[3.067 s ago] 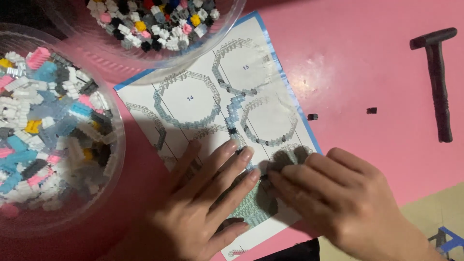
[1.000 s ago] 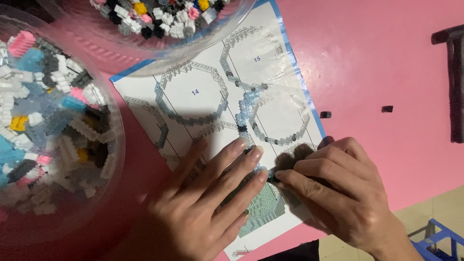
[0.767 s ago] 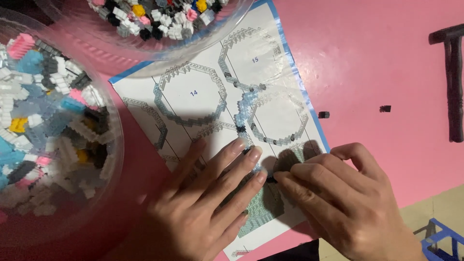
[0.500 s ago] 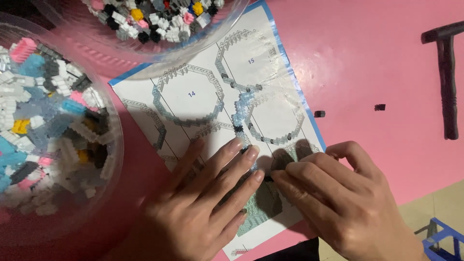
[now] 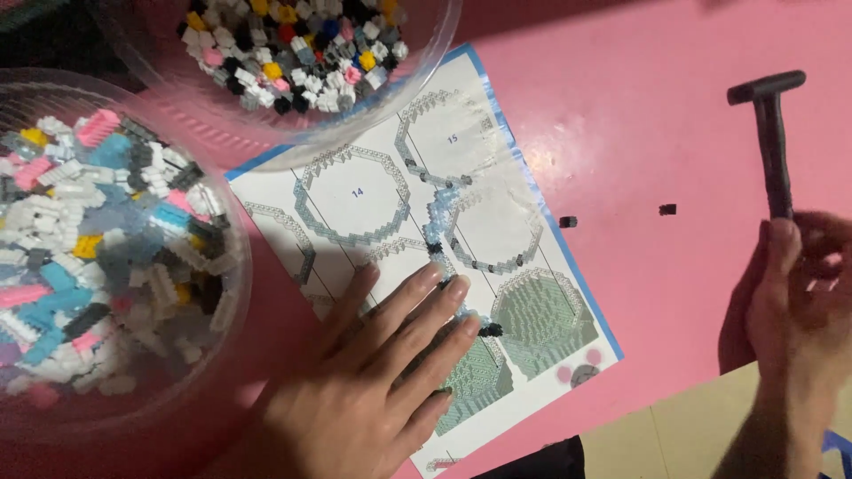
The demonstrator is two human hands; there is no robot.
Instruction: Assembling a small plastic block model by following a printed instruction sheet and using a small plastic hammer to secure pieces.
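Head view: looks down on a pink tabletop (image 5: 639, 106) with both hands of one person at work.
Left hand: the left hand (image 5: 373, 381) lies open and flat, palm down, fingers spread, pressing on the sheet (image 5: 382, 191).
Sheet: a printed instruction sheet with a blue edge, lying flat under the left hand and running up and away from it, its top corner tucked under a bowl.
Sheet handling: it looks thin, light and limp; it would likely slide on the smooth tabletop, so a flat palm holds it better than a pinch.
Bricks on sheet: a short string of tiny blue and black bricks (image 5: 479, 324) lies just past the left fingertips.
Right hand: the right hand (image 5: 799, 302) is curled at the lower end of the tool (image 5: 772, 133); it is blurred, so I cannot tell whether the fingers actually grip it.
Tool: a dark T-shaped tool, head away from the right hand, handle pointing down to it.
Tool handling: it looks stiff and light; the handle's lower end seems the natural place to hold.
Loose bricks: two small black bricks (image 5: 568, 222) lie on the tabletop between the hands.
Bowls: a clear bowl (image 5: 226, 293) of mixed bricks sits left of the left hand; a second bowl (image 5: 435, 53) sits beyond it.
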